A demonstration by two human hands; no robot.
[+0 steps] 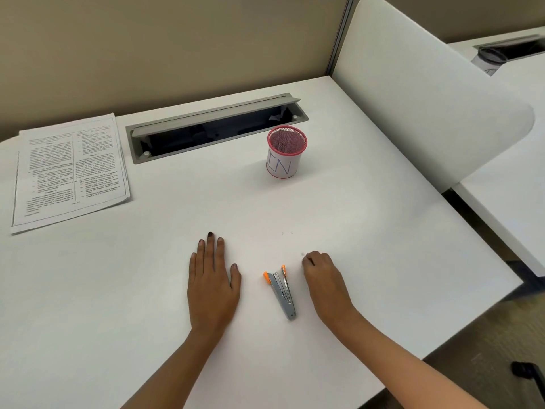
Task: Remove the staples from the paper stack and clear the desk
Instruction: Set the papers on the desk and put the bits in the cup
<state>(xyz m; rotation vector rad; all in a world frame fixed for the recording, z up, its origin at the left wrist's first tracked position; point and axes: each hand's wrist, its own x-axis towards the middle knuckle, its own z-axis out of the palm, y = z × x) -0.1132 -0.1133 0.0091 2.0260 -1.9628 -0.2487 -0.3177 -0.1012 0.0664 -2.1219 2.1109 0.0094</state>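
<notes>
Across the white surface (368,208), the paper stack (70,172) lies at ten o'clock. Nearer, the left hand (212,287) rests flat and released; the right hand (324,281) is curled, whether gripping anything I cannot tell. A red mesh cup (286,152) stands at one o'clock; a grey stapler (283,290) lies between the hands.

Desk (383,231): white, smooth, matt laminate look. Paper stack (70,169): matt printed paper. Stapler (282,290): grey brushed metal, orange plastic tips. Pen cup (286,152): red wire mesh, white paper label. Cable hatch (215,113): grey, matt. Rear partition (177,39): beige, cloth-like, matt.
</notes>
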